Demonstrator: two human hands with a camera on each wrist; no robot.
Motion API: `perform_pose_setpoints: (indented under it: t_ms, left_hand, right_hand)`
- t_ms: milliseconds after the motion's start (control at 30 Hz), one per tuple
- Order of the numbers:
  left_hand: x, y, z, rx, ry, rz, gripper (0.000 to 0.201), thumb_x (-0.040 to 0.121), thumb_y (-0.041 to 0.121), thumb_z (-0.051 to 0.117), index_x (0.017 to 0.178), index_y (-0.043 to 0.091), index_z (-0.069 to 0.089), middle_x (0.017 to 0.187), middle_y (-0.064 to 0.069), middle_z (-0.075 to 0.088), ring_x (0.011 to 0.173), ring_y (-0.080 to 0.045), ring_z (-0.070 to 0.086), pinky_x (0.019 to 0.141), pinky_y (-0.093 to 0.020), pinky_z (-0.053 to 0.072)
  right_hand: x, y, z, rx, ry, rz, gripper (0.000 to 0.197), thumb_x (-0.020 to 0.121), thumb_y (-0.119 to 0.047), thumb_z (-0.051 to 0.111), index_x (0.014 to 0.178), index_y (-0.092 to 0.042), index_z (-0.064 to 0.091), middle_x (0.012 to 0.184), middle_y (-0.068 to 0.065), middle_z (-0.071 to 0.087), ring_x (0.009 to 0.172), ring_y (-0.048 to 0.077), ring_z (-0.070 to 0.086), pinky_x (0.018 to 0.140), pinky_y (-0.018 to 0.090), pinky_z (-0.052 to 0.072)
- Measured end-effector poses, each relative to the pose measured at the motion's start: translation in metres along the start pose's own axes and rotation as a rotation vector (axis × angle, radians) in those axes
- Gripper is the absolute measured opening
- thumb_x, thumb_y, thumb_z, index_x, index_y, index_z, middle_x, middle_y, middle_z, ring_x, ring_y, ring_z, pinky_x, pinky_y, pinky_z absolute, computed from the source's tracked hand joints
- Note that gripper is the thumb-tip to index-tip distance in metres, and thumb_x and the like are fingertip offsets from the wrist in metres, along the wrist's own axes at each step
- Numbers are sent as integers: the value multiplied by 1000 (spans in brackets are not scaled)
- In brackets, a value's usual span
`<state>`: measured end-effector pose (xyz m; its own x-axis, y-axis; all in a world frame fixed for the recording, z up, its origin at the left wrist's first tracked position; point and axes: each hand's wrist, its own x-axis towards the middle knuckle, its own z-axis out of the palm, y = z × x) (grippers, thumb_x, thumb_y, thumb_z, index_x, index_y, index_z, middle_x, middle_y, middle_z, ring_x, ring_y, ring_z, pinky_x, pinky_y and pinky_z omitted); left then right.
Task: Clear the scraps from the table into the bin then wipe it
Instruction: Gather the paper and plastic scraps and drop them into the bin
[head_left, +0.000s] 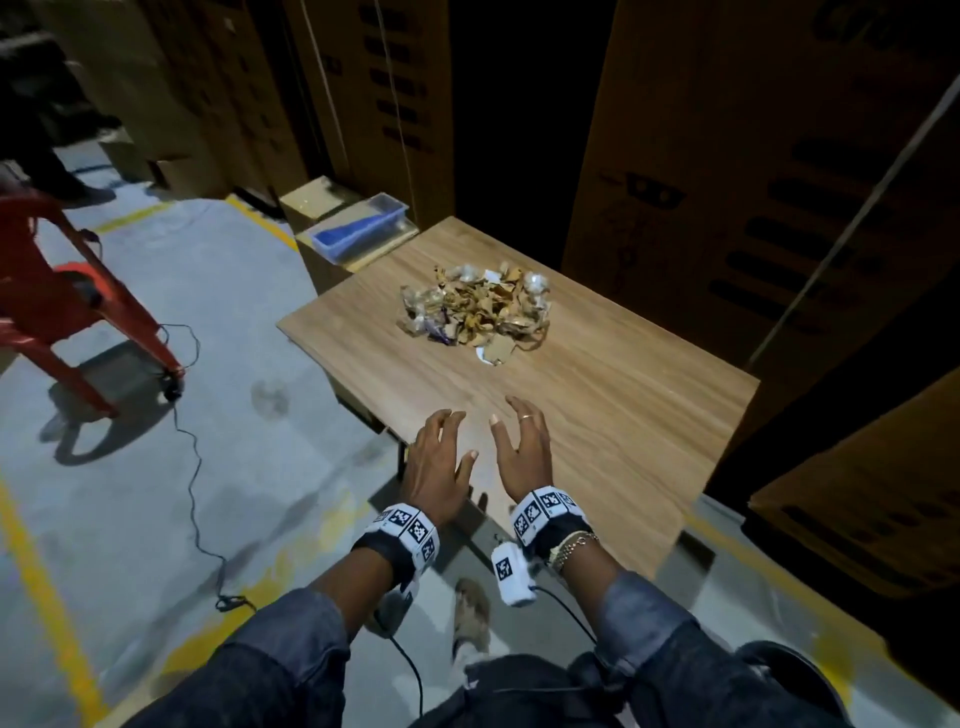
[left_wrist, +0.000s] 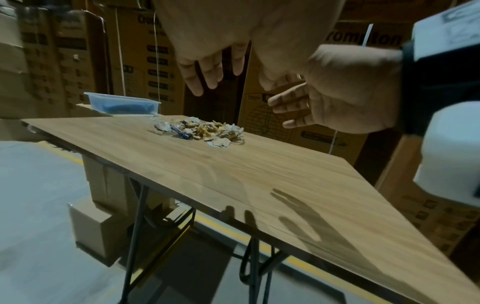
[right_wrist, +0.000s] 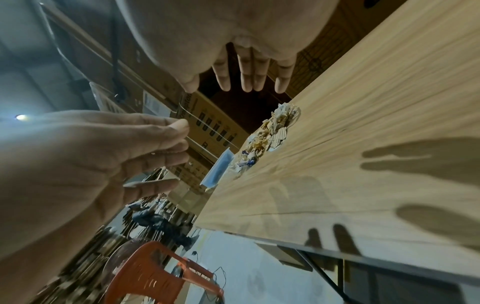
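Note:
A heap of brown and white scraps lies near the far end of the wooden table; it also shows as the scrap heap in the left wrist view and the scrap heap in the right wrist view. Both hands hover side by side above the table's near left corner, well short of the heap. My left hand has its fingers spread and empty, as does my right hand, which wears a ring. A clear plastic bin with something blue inside sits on a cardboard box beyond the table's far left corner.
A red plastic chair stands on the floor at left, with a black cable trailing from it. Tall stacked cardboard boxes close in behind and to the right of the table. Grey floor with yellow lines lies to the left.

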<state>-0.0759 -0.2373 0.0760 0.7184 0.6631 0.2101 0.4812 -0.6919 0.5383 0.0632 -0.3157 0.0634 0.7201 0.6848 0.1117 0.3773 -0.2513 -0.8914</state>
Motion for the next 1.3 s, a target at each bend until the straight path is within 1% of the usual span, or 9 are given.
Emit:
perform_pose_setpoints:
  t_ms: [200,367,633,700,833,1000,1133,1233,1300]
  left_hand:
    - [73,-48,-18,45,-34,-16,55,101,32,62,149,14,44,150,-12,44,133,-35,49,107,-51,45]
    - [119,-68,-19,-5,-55,-62,62,100,54,44,147,13,46,148,-11,46,132,-32,48,110,-48,42]
    - [192,-105,5,-89,-185,-29,53,104,41,55,150,17,44,155,-8,42,140,-28,42,117,-47,38]
    - [212,-117,11,-83,-191,16,49,104,33,56,149,15,46,153,-10,45,139,-31,45,116,-47,38]
    - [260,-133,12,-67,-232,84,49,104,27,53,149,10,46,155,-15,45,142,-36,42,120,-48,32]
    - [309,-151,13,-71,-305,188,50,105,33,52,150,12,47,157,-15,43,146,-35,37,122,-53,30]
    - [326,-161,21,-124,-359,165,48,104,31,54,148,14,48,165,-11,34,152,-33,30,124,-53,27]
    - [331,-167,26,-135,-339,133,47,101,25,58,145,10,52,166,-13,33,154,-34,29,126,-54,24]
    - [333,-174,31,-131,-324,94,50,102,28,57,148,12,49,168,-11,30,156,-32,25,128,-51,18]
  right_hand:
    - [62,18,34,-22,-6,46,42,107,-41,55,146,-26,54,152,-3,48,142,17,45,121,45,37]
    - [101,19,47,-63,-9,31,43,106,-41,57,145,-21,56,151,1,50,142,21,47,121,43,38]
    - [152,37,76,-109,39,118,49,102,-58,47,143,-32,54,152,-8,46,141,17,47,114,49,47]
    - [163,37,82,-141,72,142,44,104,-49,51,142,-28,56,151,-5,49,140,18,48,116,41,45]
    - [187,21,89,-186,138,208,36,107,-24,58,142,-17,59,150,4,51,139,20,48,103,-3,24]
    - [219,-1,96,-151,195,253,34,108,-20,58,142,-24,57,152,-2,45,140,11,44,99,-7,26]
    - [237,-3,93,-184,232,255,35,107,-22,59,137,-40,55,154,-5,45,144,15,43,107,2,33]
    - [244,16,87,-325,137,238,37,106,-32,57,143,-31,57,156,-6,45,146,19,43,120,40,40]
    - [251,24,80,-426,25,223,42,107,-34,56,148,-26,55,160,-3,43,149,20,40,122,47,36]
